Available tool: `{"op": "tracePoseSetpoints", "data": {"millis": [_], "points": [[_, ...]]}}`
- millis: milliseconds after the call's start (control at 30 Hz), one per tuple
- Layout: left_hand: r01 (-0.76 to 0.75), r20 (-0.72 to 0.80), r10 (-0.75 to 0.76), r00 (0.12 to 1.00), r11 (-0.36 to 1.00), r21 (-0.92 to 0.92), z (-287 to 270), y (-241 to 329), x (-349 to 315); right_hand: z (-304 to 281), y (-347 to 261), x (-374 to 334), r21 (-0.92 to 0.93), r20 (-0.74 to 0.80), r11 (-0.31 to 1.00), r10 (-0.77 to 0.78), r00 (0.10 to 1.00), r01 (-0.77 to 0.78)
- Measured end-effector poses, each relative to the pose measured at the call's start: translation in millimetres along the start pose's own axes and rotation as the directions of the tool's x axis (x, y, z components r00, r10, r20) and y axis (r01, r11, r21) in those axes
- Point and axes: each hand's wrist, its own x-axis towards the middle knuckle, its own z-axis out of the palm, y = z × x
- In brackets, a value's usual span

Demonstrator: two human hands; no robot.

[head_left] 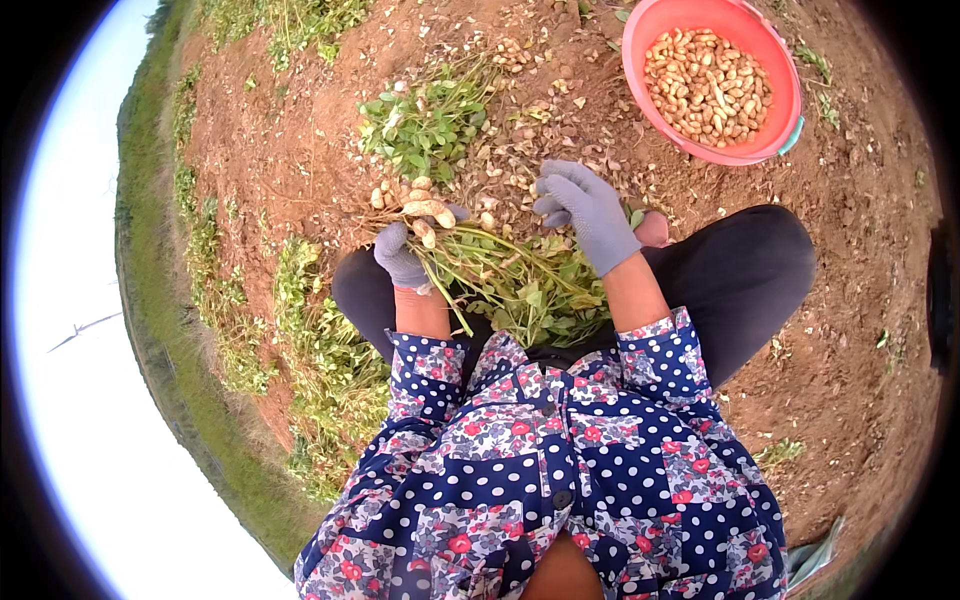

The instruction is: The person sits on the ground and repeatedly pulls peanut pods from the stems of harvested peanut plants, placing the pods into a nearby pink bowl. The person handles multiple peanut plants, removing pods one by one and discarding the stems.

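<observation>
My left hand, in a grey glove, is closed around the stems of a pulled-up peanut plant. Its roots and a cluster of pale peanuts stick out above the fist, while the leafy stems trail to the right across my lap. To the right of that cluster is my gloved right hand, apart from the plant's pods. Its fingers curl inward toward the thumb; whatever may lie within them is hidden.
A pink-red tub holding many picked peanuts stands at the upper right. Another leafy plant lies on the soil ahead, amid scattered pods and dry bits. More peanut plants lie to my left, beside my folded legs.
</observation>
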Motion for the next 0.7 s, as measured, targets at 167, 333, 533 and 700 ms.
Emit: {"op": "tracePoseSetpoints", "data": {"millis": [167,333,533,700], "points": [[-0.032,0.041,0.033,0.999,0.999,-0.018,6,-6,3,20,33,3,-0.607,0.359,0.755,-0.017,0.933,0.248],[0.072,-0.063,-0.063,0.996,0.987,0.147,34,-12,1,21,39,9,-0.499,0.353,0.833,-0.055,0.934,0.238],[0.037,-0.146,-0.038,0.989,0.999,-0.010,19,-18,-2,25,34,11,-0.803,0.297,0.513,-0.098,0.950,0.304],[0.182,-0.313,-0.133,0.940,0.974,0.135,7,-18,9,31,27,-4,-0.875,0.402,0.229,-0.146,0.904,0.427]]}}
